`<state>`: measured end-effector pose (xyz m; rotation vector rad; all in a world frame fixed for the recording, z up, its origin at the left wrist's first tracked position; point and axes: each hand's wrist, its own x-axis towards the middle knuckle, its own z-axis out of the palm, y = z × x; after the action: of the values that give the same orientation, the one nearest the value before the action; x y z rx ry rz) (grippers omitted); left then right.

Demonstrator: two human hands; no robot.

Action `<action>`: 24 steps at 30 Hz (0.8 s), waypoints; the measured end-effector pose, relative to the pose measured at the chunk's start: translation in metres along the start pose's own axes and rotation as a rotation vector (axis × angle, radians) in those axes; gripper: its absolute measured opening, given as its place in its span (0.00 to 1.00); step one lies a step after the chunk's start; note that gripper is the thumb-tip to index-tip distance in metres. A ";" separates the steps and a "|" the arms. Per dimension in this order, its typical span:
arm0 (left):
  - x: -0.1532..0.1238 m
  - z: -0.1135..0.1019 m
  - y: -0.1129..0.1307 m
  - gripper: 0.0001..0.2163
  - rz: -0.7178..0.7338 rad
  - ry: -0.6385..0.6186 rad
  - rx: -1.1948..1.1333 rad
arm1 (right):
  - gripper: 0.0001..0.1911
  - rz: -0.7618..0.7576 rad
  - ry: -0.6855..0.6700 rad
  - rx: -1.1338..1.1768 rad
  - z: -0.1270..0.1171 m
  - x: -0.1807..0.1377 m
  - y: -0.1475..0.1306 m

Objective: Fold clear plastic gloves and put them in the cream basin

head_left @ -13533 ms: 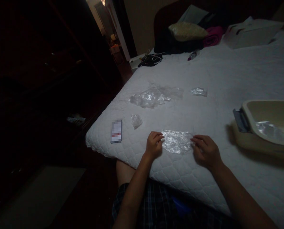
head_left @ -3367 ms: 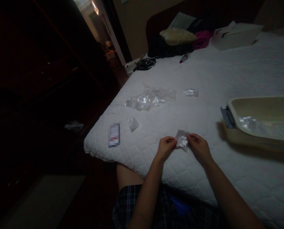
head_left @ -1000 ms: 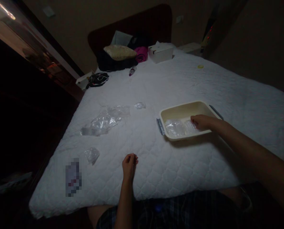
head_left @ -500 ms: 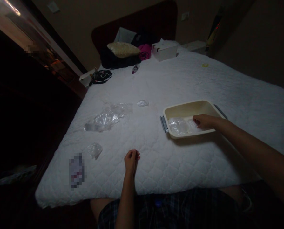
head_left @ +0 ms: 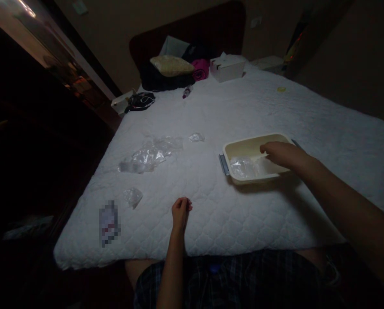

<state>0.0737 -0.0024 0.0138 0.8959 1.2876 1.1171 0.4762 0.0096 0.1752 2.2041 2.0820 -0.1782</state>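
My right hand (head_left: 282,154) hovers over the cream plastic bin (head_left: 256,180), its fingers a little apart and nothing visible in them. Beneath it, clear plastic bags (head_left: 243,168) lie folded in the bottom of the bin. A grey handle clip (head_left: 224,164) sticks out from the bin's left end. My left hand (head_left: 181,208) rests on the white quilted bed with its fingers curled in, and I see nothing in it. To its left lies a small crumpled clear bag (head_left: 133,196).
More clear plastic bags (head_left: 148,157) spread over the bed's left middle, with a small one (head_left: 196,137) beside them. A blurred-out flat object (head_left: 109,224) lies near the front left corner. Farther back are a bottle (head_left: 187,91), a pillow (head_left: 172,65) and a white box (head_left: 227,68).
My right hand has lifted off the plastic bags in the bin and its fingers have parted. The bags stay in the bin. My left hand keeps its place, while the view has shifted slightly.
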 end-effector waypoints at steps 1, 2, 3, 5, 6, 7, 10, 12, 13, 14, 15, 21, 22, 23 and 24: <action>0.000 0.000 -0.001 0.18 0.003 -0.002 -0.004 | 0.14 -0.019 0.105 0.022 -0.007 -0.003 -0.019; 0.000 0.000 -0.001 0.18 0.006 -0.005 -0.006 | 0.14 -0.092 0.192 0.065 -0.013 -0.006 -0.041; 0.000 0.001 -0.001 0.18 0.008 -0.004 -0.008 | 0.14 -0.171 0.269 0.124 -0.016 -0.008 -0.065; 0.000 0.002 0.000 0.18 0.008 -0.002 -0.011 | 0.16 -0.323 0.363 0.239 -0.013 -0.009 -0.119; -0.001 0.003 0.001 0.18 0.007 -0.001 -0.010 | 0.17 -0.399 0.381 0.287 -0.006 -0.008 -0.145; -0.001 0.004 0.002 0.17 0.010 -0.006 -0.010 | 0.17 -0.460 0.392 0.331 0.006 -0.005 -0.171; -0.003 0.005 0.002 0.17 0.026 -0.012 -0.003 | 0.21 -0.505 0.406 0.425 0.057 0.005 -0.231; -0.004 0.004 0.001 0.17 0.035 0.003 0.005 | 0.22 -0.402 0.404 0.425 0.095 0.010 -0.255; -0.004 0.004 0.000 0.17 0.043 0.008 0.009 | 0.22 -0.359 0.382 0.428 0.112 0.012 -0.262; -0.004 0.004 -0.001 0.17 0.049 0.012 0.015 | 0.23 -0.315 0.374 0.427 0.126 0.013 -0.266; -0.005 0.004 -0.002 0.18 0.052 0.019 0.024 | 0.23 -0.291 0.378 0.415 0.138 0.013 -0.267; -0.009 -0.001 -0.005 0.16 0.167 0.013 0.143 | 0.23 -0.323 0.442 0.303 0.159 0.016 -0.261; -0.010 -0.005 -0.004 0.15 0.228 0.022 0.230 | 0.22 -0.326 0.447 0.290 0.159 0.017 -0.261; -0.011 -0.011 -0.002 0.15 0.296 0.047 0.333 | 0.22 -0.328 0.454 0.281 0.160 0.018 -0.261; -0.012 -0.018 0.000 0.14 0.363 0.084 0.443 | 0.22 -0.328 0.461 0.277 0.161 0.019 -0.261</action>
<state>0.0561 -0.0154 0.0152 1.4704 1.5121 1.1740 0.2148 0.0180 0.0142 2.1908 2.8219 0.0259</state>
